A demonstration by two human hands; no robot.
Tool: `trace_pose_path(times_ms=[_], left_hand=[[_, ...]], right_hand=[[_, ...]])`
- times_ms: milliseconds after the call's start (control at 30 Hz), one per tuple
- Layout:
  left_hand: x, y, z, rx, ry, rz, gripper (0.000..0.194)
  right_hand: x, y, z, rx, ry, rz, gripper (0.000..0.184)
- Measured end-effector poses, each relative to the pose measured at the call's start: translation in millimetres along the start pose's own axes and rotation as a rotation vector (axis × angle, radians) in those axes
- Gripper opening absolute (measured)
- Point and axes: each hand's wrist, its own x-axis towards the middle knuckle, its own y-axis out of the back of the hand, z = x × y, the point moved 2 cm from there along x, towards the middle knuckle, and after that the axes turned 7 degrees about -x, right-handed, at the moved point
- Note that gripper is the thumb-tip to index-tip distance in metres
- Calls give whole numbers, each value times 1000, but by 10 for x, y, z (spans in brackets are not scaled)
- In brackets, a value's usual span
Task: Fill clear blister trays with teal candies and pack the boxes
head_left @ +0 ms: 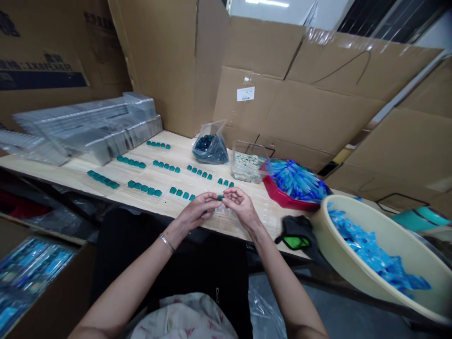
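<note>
My left hand (197,208) and my right hand (243,207) meet over the table's front edge, fingers pinched round a small dark green piece (220,198) between them. Fingertips cover most of that piece, so its exact kind is unclear. Beside my left hand lies a short row of green pieces (179,193). Just beyond the fingers is another row of green pieces (226,182). Similar rows spread leftward over the wooden table (141,174), several pieces to each, seemingly in clear trays. Behind them stands an open plastic bag (211,149) of dark green-blue pieces.
A clear box (247,165) holds small pale pieces. To its right are a red tray (287,197) of blue packets, a black-and-green item (296,235) and a large cream basin (353,254) with blue packets. Clear plastic trays (95,125) are stacked at left, cardboard (282,108) behind.
</note>
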Motion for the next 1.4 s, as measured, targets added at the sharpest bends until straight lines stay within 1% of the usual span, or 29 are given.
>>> trace_pose_path(times_ms=[67,133,200,267,433,500,633,733,800,867,967,1033,1067,1133,1233,1333,1400], left_hand=[[7,-19,-10,-95,55,-36,29],[24,-38,-38,-156,76,-44,27],[48,-55,-78,-177,54,-31,26],[70,-67,-124,-175,14,-1,27],[98,-69,-232,-162,-19,65,31],[100,-57,-244,-123,-38,96,33],[108,-40,-220,-63,-84,100,33],[109,-28,-213,-18,-64,106,33],[103,-23,-216,26,-69,120,31],[91,-22,-214,120,-100,153,28],[76,-33,-187,318,-193,211,24],[73,-47,-165,380,-242,222,21],[73,-53,-160,387,-244,219,21],[81,-67,-163,387,-205,204,25],[120,-102,-185,343,-141,147,35],[209,-145,-218,208,-106,53,40],[272,-150,-234,130,-93,33,42]], right_hand=[[-21,-15,7,102,-35,-24,24],[-39,-25,22,164,-66,-32,22],[-55,-25,44,181,-76,-9,21],[-71,-17,70,153,-61,31,20],[-117,22,105,-77,-16,122,17],[-141,35,93,-193,40,131,16],[-190,48,67,-386,177,133,17],[-206,54,71,-446,213,151,17],[-210,48,84,-429,194,150,18],[-217,40,104,-391,136,180,18],[-234,29,137,-314,34,245,18],[-235,48,143,-263,-11,269,18],[-228,73,136,-248,-24,278,19],[-190,156,99,-252,-29,294,20],[-76,307,24,-272,-17,265,19],[63,392,7,-239,-43,129,22],[130,427,39,-251,-40,73,23]])
